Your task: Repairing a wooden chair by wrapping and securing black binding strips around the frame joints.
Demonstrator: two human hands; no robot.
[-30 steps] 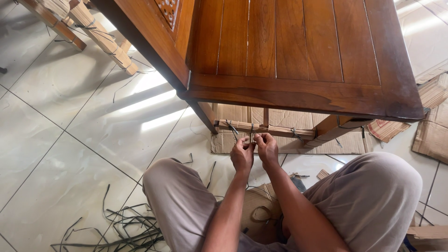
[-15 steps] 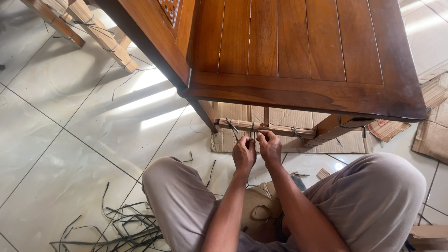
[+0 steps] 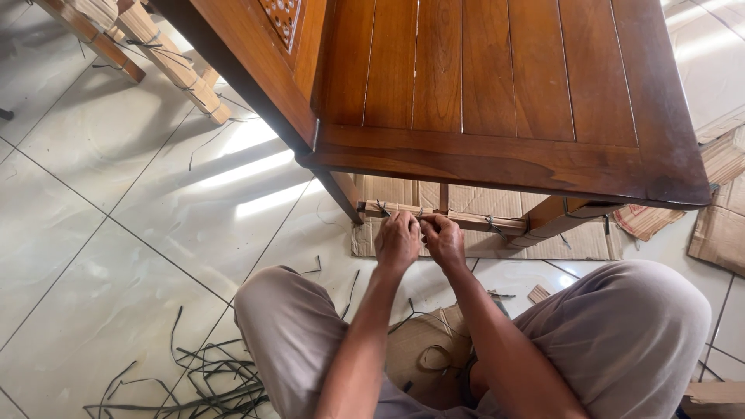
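Head view: both hands at the chair's lower rail

Head camera looks down on a thin wooden rail (image 3: pixel 466 221) that runs under the front edge of a dark wooden chair seat (image 3: pixel 481 85), between the chair's front legs. Left hand (image 3: pixel 397 242) and right hand (image 3: pixel 444 240) meet at this rail, touching each other, fingers curled tight and pinched together at a spot on the rail's near face. What they pinch is too small and hidden to name; a dark strip (image 3: pixel 383 208) sticks up just left of the left hand, and another dark tie (image 3: pixel 492 225) sits on the rail to the right.

Both forearms reach forward from between the person's knees, clad in grey-brown trousers (image 3: pixel 621 334). Flattened cardboard (image 3: pixel 574 242) lies on the floor beneath the chair, and another piece (image 3: pixel 423 349) lies between the legs with a looped cord on it. Loose dark strips (image 3: pixel 194 380) are scattered on the pale tiled floor (image 3: pixel 93 233) at lower left. Light wooden frames bound with dark strips (image 3: pixel 167 58) stand at upper left.
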